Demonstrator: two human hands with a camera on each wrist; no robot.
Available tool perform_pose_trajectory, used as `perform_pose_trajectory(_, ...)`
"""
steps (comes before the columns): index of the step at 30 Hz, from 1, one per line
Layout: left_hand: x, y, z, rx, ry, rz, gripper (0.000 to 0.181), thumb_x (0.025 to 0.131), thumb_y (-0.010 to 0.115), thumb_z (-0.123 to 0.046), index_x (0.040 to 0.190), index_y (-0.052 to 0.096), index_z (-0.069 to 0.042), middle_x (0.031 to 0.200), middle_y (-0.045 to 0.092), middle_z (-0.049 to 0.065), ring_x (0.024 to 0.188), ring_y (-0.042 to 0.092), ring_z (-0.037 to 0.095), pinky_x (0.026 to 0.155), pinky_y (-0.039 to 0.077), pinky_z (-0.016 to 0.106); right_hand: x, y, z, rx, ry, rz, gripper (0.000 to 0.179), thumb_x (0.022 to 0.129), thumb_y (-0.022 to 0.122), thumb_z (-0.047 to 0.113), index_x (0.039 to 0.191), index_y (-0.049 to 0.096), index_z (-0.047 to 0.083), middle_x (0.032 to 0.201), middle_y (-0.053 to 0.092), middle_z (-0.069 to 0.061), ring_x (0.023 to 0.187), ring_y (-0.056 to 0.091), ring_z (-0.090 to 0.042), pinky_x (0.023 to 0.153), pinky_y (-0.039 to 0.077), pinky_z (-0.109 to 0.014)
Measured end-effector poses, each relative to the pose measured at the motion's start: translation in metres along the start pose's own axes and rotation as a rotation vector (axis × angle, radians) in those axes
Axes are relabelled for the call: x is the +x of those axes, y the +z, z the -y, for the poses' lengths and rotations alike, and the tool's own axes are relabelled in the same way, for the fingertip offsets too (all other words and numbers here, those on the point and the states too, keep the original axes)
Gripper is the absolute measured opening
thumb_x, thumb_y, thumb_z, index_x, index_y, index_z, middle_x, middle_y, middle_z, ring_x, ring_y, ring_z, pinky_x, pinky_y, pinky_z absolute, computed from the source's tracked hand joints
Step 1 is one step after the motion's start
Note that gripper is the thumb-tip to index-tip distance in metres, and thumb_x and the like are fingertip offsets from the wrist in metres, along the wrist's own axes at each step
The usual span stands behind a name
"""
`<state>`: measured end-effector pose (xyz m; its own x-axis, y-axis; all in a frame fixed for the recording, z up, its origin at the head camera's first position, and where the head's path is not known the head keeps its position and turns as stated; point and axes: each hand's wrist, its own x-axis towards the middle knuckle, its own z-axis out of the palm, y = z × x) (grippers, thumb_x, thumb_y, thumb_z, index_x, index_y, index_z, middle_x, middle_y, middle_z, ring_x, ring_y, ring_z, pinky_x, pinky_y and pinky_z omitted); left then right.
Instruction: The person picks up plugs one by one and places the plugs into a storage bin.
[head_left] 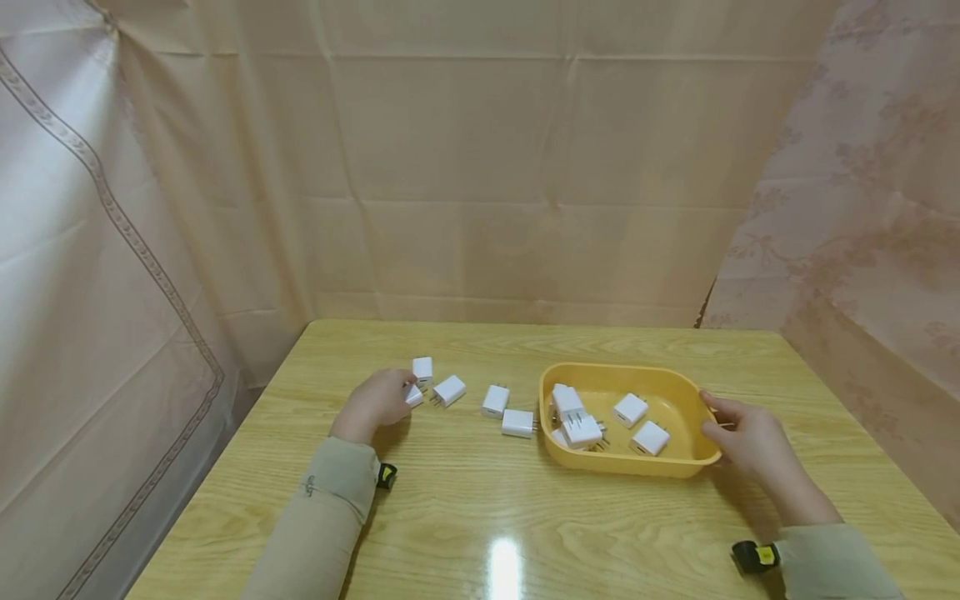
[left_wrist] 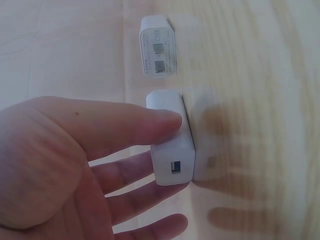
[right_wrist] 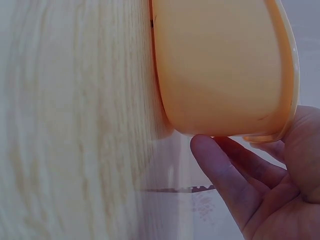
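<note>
My left hand (head_left: pixel 375 402) is at the left of the table, pinching a white USB charger plug (left_wrist: pixel 171 156). In the left wrist view the thumb lies across its top face and the fingers are on the far side. Close by are two more chargers, one standing (head_left: pixel 422 369) behind and one lying (head_left: pixel 449 390) to the right. My right hand (head_left: pixel 756 440) grips the right end of a yellow plastic basin (head_left: pixel 630 468), thumb at the rim and fingers against the outer wall. Several white chargers (head_left: pixel 649 438) lie inside it, some piled at its left end.
Between the left hand and the basin, two chargers, one farther back (head_left: pixel 495 401) and one nearer (head_left: pixel 517 422), lie on the wood-grain table (head_left: pixel 435 517); the nearer one's prongs point at the basin wall. Hanging cloth (head_left: pixel 465 183) encloses the table's back and sides.
</note>
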<state>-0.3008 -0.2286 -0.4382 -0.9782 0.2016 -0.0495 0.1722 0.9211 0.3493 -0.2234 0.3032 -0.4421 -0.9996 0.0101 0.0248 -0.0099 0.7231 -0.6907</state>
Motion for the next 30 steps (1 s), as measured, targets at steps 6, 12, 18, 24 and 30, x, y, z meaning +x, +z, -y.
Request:
perform_pose_trajectory(6,0.001,0.0,0.001,0.006,0.012,-0.002,0.039,0.091,0.065,-0.002,0.131,0.067,-0.003,0.128,0.066,0.016,0.113,0.061,0.031,0.095,0.05,0.05,0.0,0.0,0.0,0.006,0.008,0.005,0.06,0.097,0.06,0.008,0.151,0.04,-0.004,0.125,0.057,-0.039,0.092,0.066,-0.031,0.06,0.06,-0.034)
perform_pose_trajectory(12,0.001,0.001,0.0,-0.005,-0.015,0.007,0.041,0.092,0.066,-0.002,0.133,0.066,-0.005,0.131,0.065,0.015,0.117,0.06,0.032,0.097,0.049,0.051,0.0,0.0,0.0,0.008,0.009,0.004,0.059,0.097,0.06,0.008,0.151,0.04,-0.004,0.126,0.057,-0.039,0.093,0.066,-0.031,0.06,0.06,-0.033)
perform_pose_trajectory(18,-0.001,-0.001,-0.001,-0.029,-0.02,0.004,0.04,0.092,0.067,-0.004,0.132,0.067,-0.005,0.13,0.065,0.015,0.118,0.06,0.033,0.098,0.048,0.052,0.001,-0.001,0.001,0.011,0.011,0.007,0.059,0.097,0.06,0.008,0.151,0.04,-0.004,0.127,0.056,-0.04,0.094,0.066,-0.032,0.06,0.06,-0.034)
perform_pose_trajectory(24,-0.003,-0.003,-0.002,-0.025,-0.008,0.0,0.039,0.092,0.069,-0.009,0.13,0.068,-0.005,0.128,0.066,0.015,0.11,0.062,0.03,0.094,0.05,0.05,0.001,0.0,0.001,0.007,0.012,0.006,0.059,0.098,0.06,0.009,0.151,0.041,-0.005,0.126,0.057,-0.039,0.093,0.066,-0.032,0.061,0.06,-0.034)
perform_pose_trajectory(30,-0.004,-0.006,-0.009,-0.036,0.001,-0.008,0.042,0.094,0.067,-0.009,0.135,0.065,-0.006,0.133,0.064,0.015,0.113,0.061,0.028,0.098,0.048,0.05,0.0,0.0,0.001,0.005,0.004,0.002,0.058,0.097,0.06,0.009,0.151,0.041,-0.005,0.126,0.057,-0.039,0.095,0.066,-0.033,0.061,0.06,-0.033)
